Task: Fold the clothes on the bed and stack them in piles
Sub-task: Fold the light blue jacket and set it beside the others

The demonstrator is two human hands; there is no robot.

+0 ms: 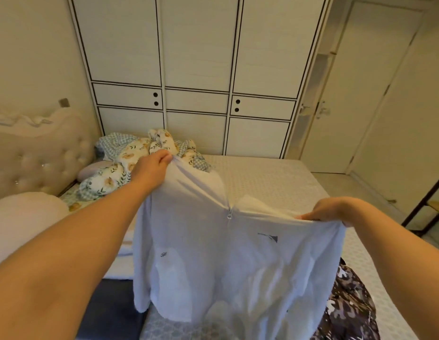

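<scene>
Head view: a person holds a white zip-up top [228, 261] spread in the air above the bed [274, 177], not yet folded. The left hand [152, 165], centre frame, pinches one shoulder; the right hand [328, 209], at right, grips the other, and the garment hangs between and below them. A camouflage garment [348, 303] lies loose at lower right. Pale cloth [122, 263] at lower left may be a folded pile, though mostly hidden. Most folding appears left to do.
</scene>
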